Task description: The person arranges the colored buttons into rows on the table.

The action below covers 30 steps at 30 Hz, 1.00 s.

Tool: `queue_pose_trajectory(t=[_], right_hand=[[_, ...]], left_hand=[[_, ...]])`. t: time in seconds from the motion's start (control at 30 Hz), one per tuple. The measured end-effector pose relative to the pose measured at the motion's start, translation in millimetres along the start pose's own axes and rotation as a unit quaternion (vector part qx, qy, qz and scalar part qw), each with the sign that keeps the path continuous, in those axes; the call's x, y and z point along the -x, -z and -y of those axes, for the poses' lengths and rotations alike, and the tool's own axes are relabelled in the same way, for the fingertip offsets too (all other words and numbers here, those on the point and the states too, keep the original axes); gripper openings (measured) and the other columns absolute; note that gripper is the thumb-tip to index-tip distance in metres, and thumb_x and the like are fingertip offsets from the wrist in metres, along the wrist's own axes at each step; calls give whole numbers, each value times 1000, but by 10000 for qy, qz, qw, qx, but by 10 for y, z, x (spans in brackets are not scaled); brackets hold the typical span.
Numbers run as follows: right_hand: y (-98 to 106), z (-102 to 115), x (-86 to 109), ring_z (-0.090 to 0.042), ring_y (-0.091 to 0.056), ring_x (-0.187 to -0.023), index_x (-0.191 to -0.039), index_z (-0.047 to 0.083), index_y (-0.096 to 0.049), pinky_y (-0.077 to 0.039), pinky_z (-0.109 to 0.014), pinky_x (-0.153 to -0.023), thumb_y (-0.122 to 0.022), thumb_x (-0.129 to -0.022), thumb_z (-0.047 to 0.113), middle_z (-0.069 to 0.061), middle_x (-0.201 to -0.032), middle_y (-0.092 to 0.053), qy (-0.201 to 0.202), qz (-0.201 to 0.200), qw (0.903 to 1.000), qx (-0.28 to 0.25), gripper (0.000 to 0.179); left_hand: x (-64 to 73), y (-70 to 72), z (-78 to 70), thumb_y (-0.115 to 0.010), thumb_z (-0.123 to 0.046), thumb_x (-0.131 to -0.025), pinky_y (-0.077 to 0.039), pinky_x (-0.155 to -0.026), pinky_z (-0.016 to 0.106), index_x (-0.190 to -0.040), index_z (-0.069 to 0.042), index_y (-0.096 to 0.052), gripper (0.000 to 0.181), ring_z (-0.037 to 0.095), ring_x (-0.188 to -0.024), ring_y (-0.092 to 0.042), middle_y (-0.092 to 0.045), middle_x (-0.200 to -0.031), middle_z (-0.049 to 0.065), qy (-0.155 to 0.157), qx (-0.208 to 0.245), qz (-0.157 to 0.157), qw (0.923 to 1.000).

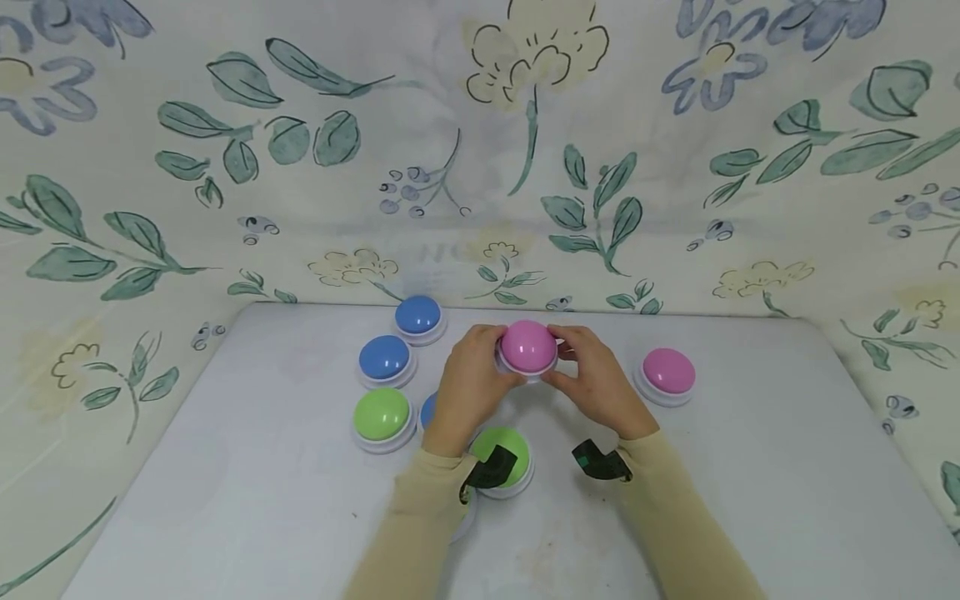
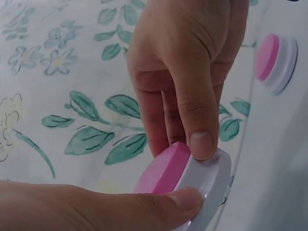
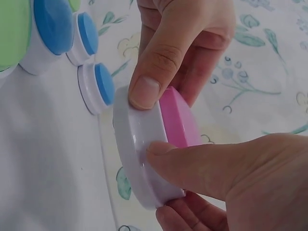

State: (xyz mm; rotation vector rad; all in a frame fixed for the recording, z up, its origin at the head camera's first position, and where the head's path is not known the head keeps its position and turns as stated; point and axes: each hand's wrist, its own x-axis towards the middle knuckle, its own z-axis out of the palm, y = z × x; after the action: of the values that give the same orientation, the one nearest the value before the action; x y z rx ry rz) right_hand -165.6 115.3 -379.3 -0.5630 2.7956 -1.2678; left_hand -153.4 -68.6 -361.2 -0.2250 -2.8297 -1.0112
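Both hands hold a pink push button (image 1: pixel 528 346) with a domed top and a round white base, raised off the table near its back edge. My left hand (image 1: pixel 474 385) grips its left side and my right hand (image 1: pixel 596 382) its right side. In the left wrist view, both thumbs press on the white rim of the pink button (image 2: pixel 204 171). From the right wrist view, fingers curl round behind the button (image 3: pixel 144 149), its dome tilted away from the camera. A second pink button (image 1: pixel 669 372) sits on the table to the right of my right hand.
Left of the hands on the white table (image 1: pixel 262 467) stand two blue buttons (image 1: pixel 417 315) and a green button (image 1: pixel 381 414). My left hand partly covers another blue button (image 1: pixel 428 410). A green button (image 1: pixel 506 450) lies below the left wrist. Flowered cloth (image 1: pixel 420 183) surrounds the table.
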Motion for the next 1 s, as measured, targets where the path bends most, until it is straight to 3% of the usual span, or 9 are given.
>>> queue_pose_trajectory(t=[0.67,1.0], right_hand=[[162,-183,160,-38,-62,-115,-143,-5,-47,-53,-50,-99,-77,-87,5,-24,-136,-53,-13,141,9998,108,64],[245,-332,243,-38,-60,-117,-143,-5,-48,-52,-52,-99,-76,-88,4,-24,-137,-53,-185,193,9994,221,63]], left_hand=[[51,-238,-201,-87,-9,-78,-48,-105,46,-132,7,-58,64,34,-119,-60,-59,-130,21,-25,-74,314,9995],[58,-453,-296,-85,-10,-81,-49,-105,45,-133,6,-58,61,34,-119,-60,-59,-130,21,57,13,372,9993]])
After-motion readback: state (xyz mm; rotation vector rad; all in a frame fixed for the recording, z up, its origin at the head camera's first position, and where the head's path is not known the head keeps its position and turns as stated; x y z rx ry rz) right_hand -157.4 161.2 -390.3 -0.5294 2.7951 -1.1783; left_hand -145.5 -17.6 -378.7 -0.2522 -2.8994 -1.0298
